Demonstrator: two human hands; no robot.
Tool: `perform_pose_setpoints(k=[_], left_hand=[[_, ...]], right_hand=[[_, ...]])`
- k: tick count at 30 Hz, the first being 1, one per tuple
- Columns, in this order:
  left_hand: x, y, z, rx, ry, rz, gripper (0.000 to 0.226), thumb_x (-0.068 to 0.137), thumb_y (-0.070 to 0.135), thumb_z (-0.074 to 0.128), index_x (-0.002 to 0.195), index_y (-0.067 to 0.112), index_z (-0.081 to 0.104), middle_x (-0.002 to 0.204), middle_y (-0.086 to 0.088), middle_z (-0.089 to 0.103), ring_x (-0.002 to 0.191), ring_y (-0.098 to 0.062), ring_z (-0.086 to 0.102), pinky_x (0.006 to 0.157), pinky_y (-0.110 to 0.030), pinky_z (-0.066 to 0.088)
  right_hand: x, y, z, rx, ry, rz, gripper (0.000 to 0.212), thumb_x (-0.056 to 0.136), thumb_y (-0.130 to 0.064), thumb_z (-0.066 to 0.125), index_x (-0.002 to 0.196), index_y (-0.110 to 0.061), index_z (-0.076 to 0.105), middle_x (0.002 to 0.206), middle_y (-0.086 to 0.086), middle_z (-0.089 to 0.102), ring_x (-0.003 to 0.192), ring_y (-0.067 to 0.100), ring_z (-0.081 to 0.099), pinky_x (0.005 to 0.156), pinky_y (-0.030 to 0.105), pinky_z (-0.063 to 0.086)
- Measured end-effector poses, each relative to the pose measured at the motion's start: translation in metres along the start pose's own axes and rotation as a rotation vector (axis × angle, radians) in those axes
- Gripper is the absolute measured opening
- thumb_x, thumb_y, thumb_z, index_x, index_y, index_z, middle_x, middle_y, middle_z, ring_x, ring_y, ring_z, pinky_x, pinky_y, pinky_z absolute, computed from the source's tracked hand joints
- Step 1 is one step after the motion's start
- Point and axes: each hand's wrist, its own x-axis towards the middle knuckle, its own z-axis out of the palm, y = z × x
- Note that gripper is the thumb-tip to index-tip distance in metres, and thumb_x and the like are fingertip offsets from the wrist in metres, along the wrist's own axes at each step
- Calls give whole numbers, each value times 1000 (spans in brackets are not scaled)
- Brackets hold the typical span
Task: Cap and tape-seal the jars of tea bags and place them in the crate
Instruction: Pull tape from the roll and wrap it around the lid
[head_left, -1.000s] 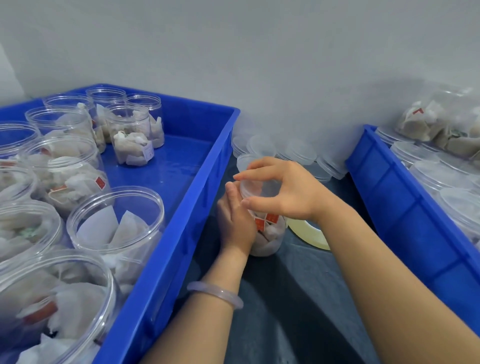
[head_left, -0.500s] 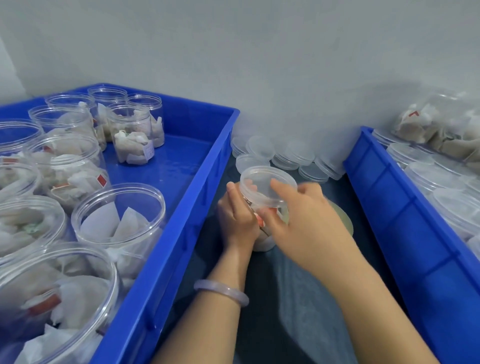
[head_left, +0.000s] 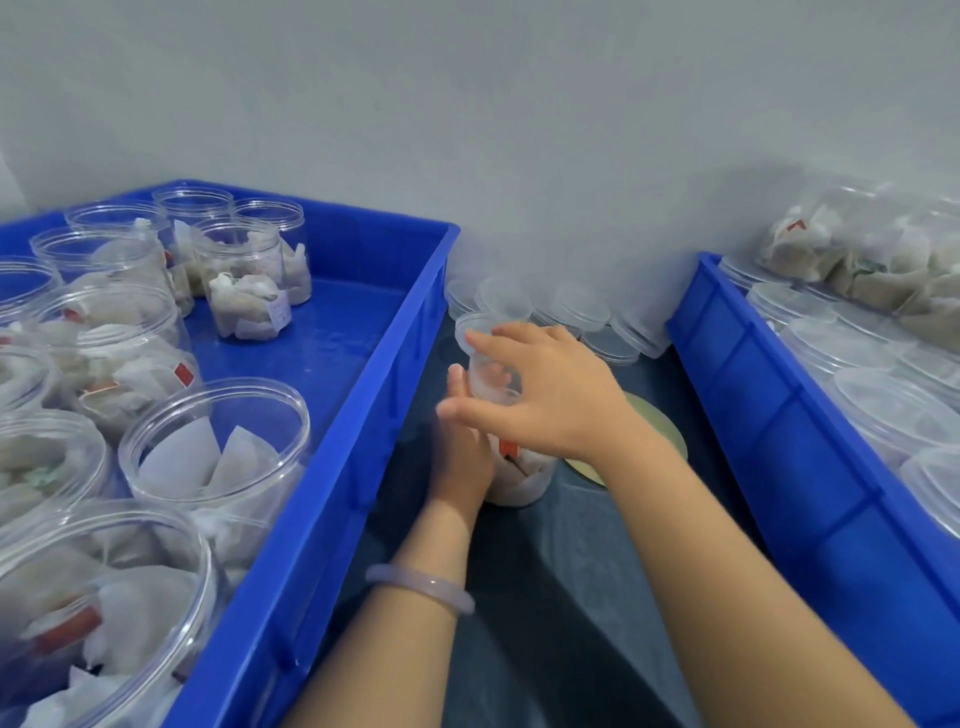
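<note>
A clear jar of tea bags (head_left: 519, 475) stands on the dark table between two blue crates. My left hand (head_left: 462, 447) wraps around its left side. My right hand (head_left: 545, 395) is spread over the jar's top, fingers around its clear cap (head_left: 491, 387). A roll of tape (head_left: 657, 431) lies flat just right of the jar, partly hidden by my right wrist. The left blue crate (head_left: 363, 415) holds several uncapped jars of tea bags (head_left: 218, 457). The right blue crate (head_left: 779, 410) holds several capped jars (head_left: 883, 405).
Several loose clear caps (head_left: 576, 309) lie against the wall between the crates, one (head_left: 475, 327) just behind my fingers. Bagged tea bags (head_left: 872, 260) rest on the right crate's jars. A grey wall closes the back.
My right hand came back over the jar's top and now grips the cap from above. My left hand stayed on the jar's side.
</note>
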Motion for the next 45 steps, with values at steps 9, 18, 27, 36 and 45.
perform_pose_setpoints(k=[9,18,27,36,45], left_hand=[[-9,5,10,161,224,48,39,102,5,38,68,19,51,72,22,64,70,-12,56,57,3,33],[-2,-4,5,283,332,-75,19,102,26,37,102,10,47,110,-16,60,98,-31,55,72,-28,35],[-52,10,2,368,-271,245,38,79,42,64,111,23,60,91,19,55,72,-5,56,69,-24,51],[-48,13,6,157,-275,23,42,80,9,75,120,14,66,77,15,65,70,3,61,74,-14,50],[-47,17,1,133,-203,-77,16,76,10,78,79,25,75,74,13,73,72,-5,68,79,-26,55]], right_hand=[[1,-8,21,21,346,101,44,82,-59,58,113,-29,66,113,-13,67,110,15,53,82,27,35],[-60,85,43,-16,-123,458,49,92,-47,50,126,-12,52,135,2,52,132,23,41,109,36,29],[-89,80,33,188,344,429,31,80,-53,50,78,-22,54,68,-11,54,69,19,52,63,33,33],[-97,73,32,358,350,356,39,77,-58,43,70,-22,55,61,-5,56,62,11,52,57,34,38],[-97,71,38,275,344,319,38,78,-57,49,76,-20,57,69,-13,54,68,4,51,64,25,28]])
